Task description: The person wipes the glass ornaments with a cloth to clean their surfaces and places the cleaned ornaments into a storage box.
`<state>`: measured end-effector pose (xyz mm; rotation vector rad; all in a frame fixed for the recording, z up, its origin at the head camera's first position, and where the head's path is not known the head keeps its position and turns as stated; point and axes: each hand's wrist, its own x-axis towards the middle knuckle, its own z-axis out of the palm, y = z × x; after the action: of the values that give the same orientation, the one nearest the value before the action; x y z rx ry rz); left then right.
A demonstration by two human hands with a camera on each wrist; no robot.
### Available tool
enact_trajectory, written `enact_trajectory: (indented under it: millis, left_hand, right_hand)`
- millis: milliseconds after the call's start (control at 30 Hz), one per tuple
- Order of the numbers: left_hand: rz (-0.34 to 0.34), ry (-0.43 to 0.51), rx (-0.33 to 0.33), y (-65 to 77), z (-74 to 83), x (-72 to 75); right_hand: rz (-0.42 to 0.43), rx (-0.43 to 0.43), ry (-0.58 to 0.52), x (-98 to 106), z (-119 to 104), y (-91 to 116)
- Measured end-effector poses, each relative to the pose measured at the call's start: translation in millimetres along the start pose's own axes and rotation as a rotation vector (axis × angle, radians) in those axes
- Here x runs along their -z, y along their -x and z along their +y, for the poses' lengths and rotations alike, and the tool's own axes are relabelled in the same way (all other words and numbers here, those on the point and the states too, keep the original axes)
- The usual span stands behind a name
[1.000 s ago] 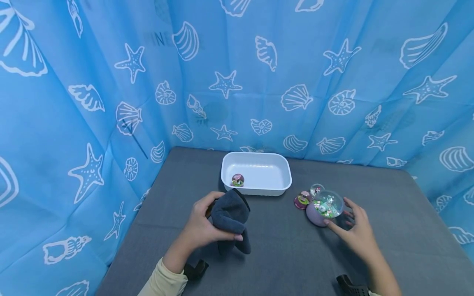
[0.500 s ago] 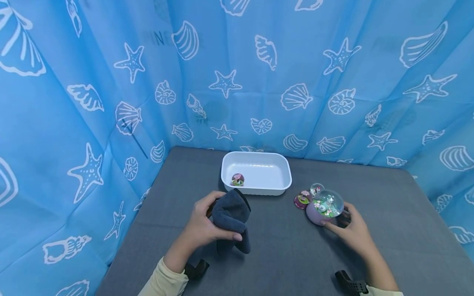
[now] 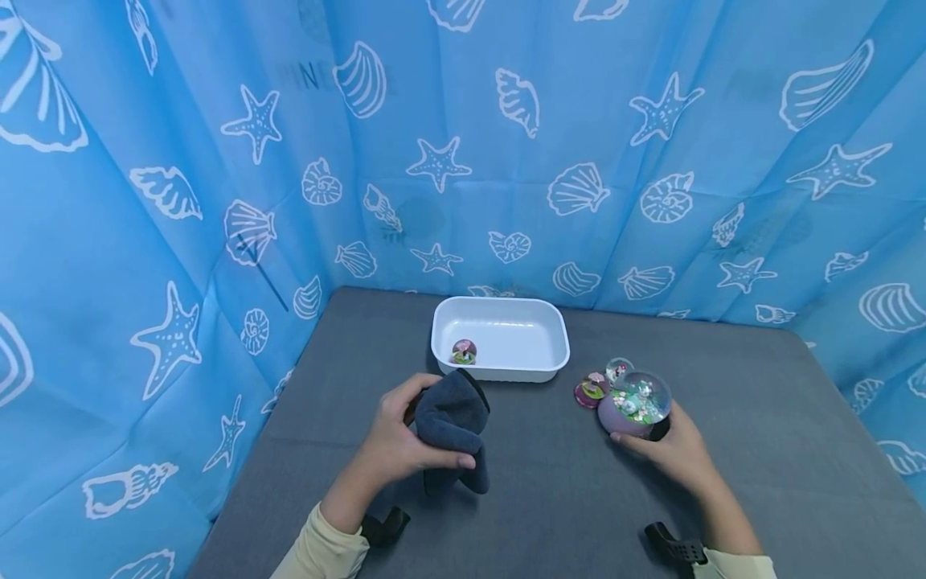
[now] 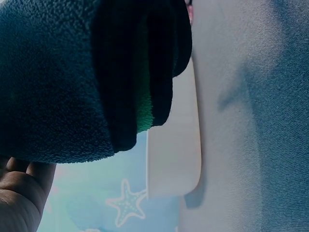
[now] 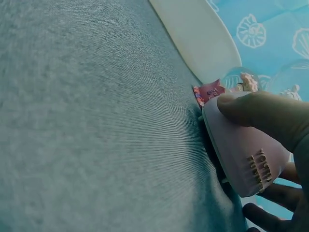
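Note:
My left hand point(image 3: 396, 438) holds a folded dark grey-blue cloth point(image 3: 454, 418) above the table, thumb across its front. In the left wrist view, a green layer point(image 4: 144, 104) shows between the cloth's dark edges. Over on the right, my right hand point(image 3: 683, 454) grips the purple base of a large snow globe point(image 3: 635, 406), thumb in front and fingers round the far side. Close up in the right wrist view, the thumb presses the smooth lilac base point(image 5: 241, 140), which sits at the tabletop. Two smaller snow globes stand right beside it, one with a magenta base point(image 3: 592, 391), one clear point(image 3: 618, 370).
A white rectangular tub point(image 3: 506, 375) stands at the back of the grey table point(image 3: 550, 498), with another small snow globe point(image 3: 464, 352) in its left corner. Behind it hangs a blue curtain point(image 3: 477, 209) with white shell and starfish prints. Black straps point(image 3: 676, 547) circle both wrists.
My right hand has moved left and closed round the large globe's base, its thumb sliding further across the front. The left hand and cloth have stayed nearly still.

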<state>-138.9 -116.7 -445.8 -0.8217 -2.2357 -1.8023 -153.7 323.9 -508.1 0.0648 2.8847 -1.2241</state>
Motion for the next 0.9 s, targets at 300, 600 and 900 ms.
enact_trajectory:
  millis: [300, 600, 900]
  left_hand:
    - [0.011, -0.001, 0.013, -0.2, -0.2, 1.2]
    - [0.009, -0.004, 0.017, -0.3, 0.1, 0.4]
    - [-0.002, 0.004, -0.006, -1.7, 2.1, -2.9]
  right_hand:
    - [0.114, 0.014, 0.042, -5.9, 1.9, 2.5]
    - [0.257, 0.102, 0.073, -8.3, -2.4, 9.1]
    - [0.298, 0.178, -0.016, 0.1, -26.9, 22.7]
